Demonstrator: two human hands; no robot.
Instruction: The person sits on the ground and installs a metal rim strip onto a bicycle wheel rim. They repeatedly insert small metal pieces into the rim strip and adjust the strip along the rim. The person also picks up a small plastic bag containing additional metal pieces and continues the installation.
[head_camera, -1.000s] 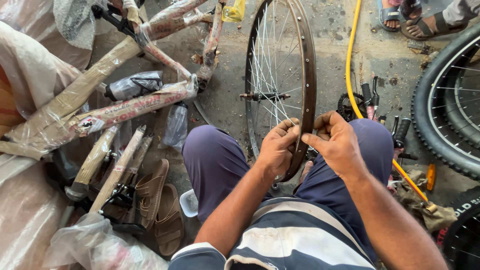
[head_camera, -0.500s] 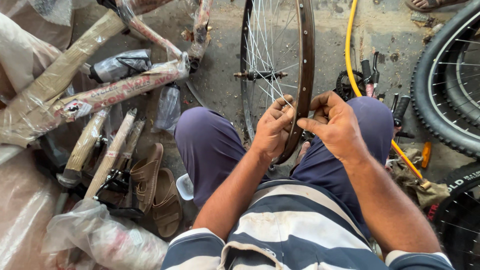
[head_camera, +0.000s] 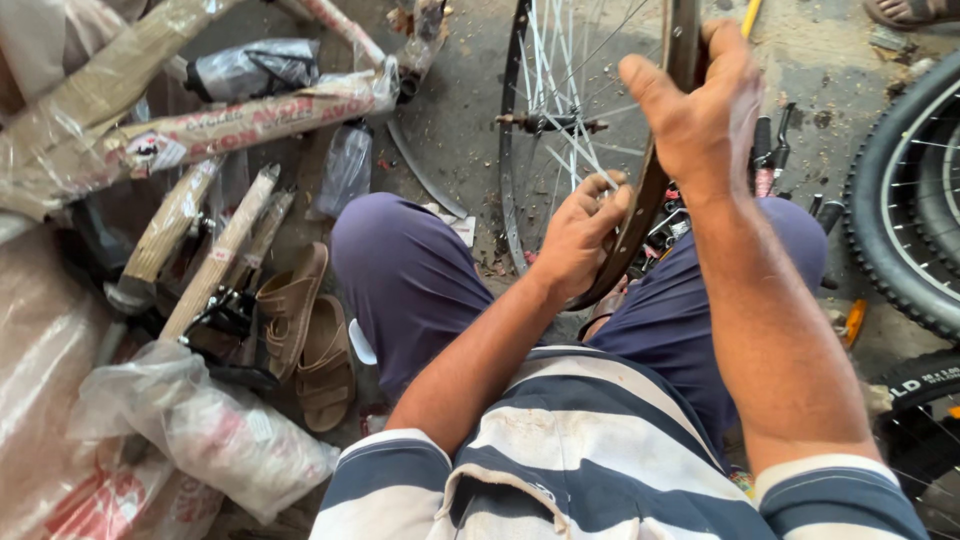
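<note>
My left hand (head_camera: 578, 232) pinches a spoke (head_camera: 560, 150), grip tight, w/ fingers inside the bare wheel (head_camera: 515, 120). The wheel stands up btwn my knees. My right hand (head_camera: 700, 110) rests on the rim (head_camera: 683, 40), grip wide.

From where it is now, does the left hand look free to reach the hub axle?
Probably yes: the left hand sits at the spokes just below the hub axle, though the spokes crowd the way.

wrapped frames (head_camera: 230, 120) crowd left, tyre (head_camera: 900, 210) right
</note>
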